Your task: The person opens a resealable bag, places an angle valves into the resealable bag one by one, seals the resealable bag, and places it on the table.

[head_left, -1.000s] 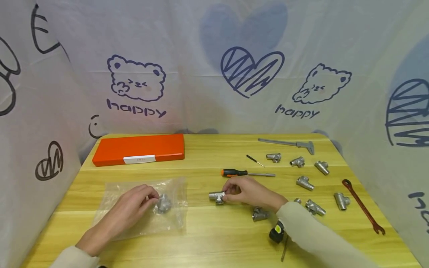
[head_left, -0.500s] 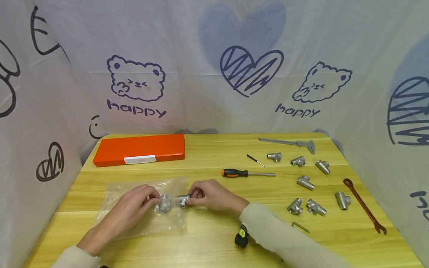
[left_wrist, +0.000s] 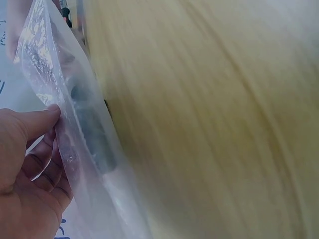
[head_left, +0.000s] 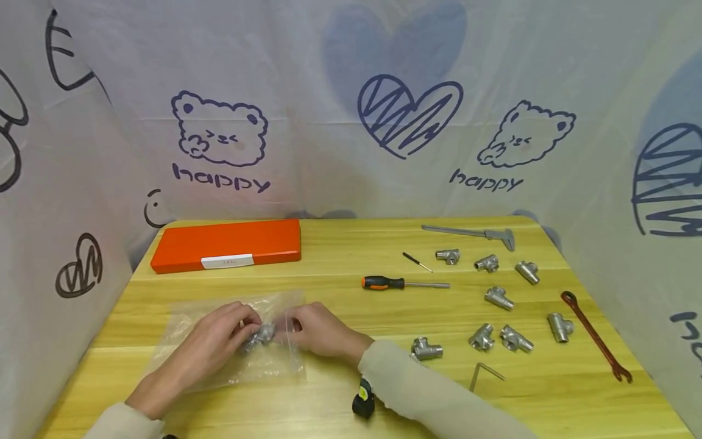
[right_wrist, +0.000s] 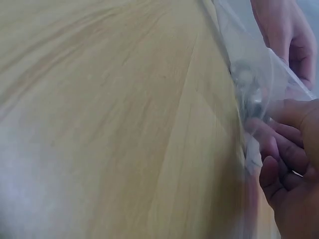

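A clear plastic bag (head_left: 274, 366) lies on the left half of the table. My left hand (head_left: 219, 332) pinches the bag's film between thumb and fingers, as the left wrist view also shows (left_wrist: 30, 164). The fingers of my right hand (head_left: 323, 329) reach inside the bag's right-hand opening. They hold a metal tee pipe fitting (right_wrist: 254, 99), partly veiled by the film in the right wrist view. Through the plastic, metal fittings (head_left: 265, 333) show close together between the hands. Where one fitting ends and another begins is hard to tell.
Several metal tee fittings (head_left: 499, 298) lie at the right, near a red-brown wrench (head_left: 592, 335). Also there are a caliper (head_left: 466, 233), a screwdriver (head_left: 384, 283), a small screwdriver (head_left: 418, 262) and a hex key (head_left: 485, 371). An orange case (head_left: 227, 244) sits back left.
My right hand has moved left, carrying a tee fitting from the table's middle into the bag. The left hand stays on the bag. Another fitting and the hex key are now uncovered.
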Demonstrator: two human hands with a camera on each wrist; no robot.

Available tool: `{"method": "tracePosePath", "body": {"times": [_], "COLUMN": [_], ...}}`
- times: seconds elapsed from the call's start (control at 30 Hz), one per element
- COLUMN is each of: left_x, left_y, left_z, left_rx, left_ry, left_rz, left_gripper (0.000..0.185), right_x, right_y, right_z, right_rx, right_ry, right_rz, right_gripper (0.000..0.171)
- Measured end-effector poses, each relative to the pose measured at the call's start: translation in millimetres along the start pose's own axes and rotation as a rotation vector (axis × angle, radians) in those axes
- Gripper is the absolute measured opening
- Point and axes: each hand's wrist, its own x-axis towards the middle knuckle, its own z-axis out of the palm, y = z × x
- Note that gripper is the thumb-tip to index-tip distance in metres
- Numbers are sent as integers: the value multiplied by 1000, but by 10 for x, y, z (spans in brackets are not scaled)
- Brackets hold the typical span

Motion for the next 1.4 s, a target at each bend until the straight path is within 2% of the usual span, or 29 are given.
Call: {"method": "tracePosePath", "body": {"times": [0.1, 0.23, 0.33, 0.57, 0.7, 0.9, 1.13, 1.3, 1.4], "left_x": [-11, -19, -29, -39, -25, -6, -16, -21, -22], "left_y": [-4, -7, -8, -27, -36, -37, -45, -47, -46], "left_z": [-13, -22, -15, -21, -38, -47, -55, -60, -69], "left_rx": [4, 5, 3, -5, -8, -9, -13, -14, -17], "left_ry": [-3, -17, -28, -34, -28, -38, -38, -40, -42], "left_rz": [-5, -30, -48, -60, -58, -62, -74, -72, -77], "left_gripper": [9, 11, 11, 8, 9, 9, 9, 9, 9], "right_x": [-54, -241, -448, -1030, -1369, -1749, -1805, -1728, -1630], "right_y": [30, 159, 318, 694, 887, 1086, 1117, 1077, 1040], "right_z": [-53, -273, -526, -1092, -1295, -1456, -1488, -1478, -1428], "right_rx": [31, 79, 93, 49, 15, 28, 54, 47, 69], "right_ry": [3, 2, -7, -30, -41, -104, -143, -174, -159], "right_rz": [12, 47, 66, 136, 169, 143, 92, 121, 150], "right_gripper": [27, 23, 26, 26, 25, 19, 11, 12, 14]}}
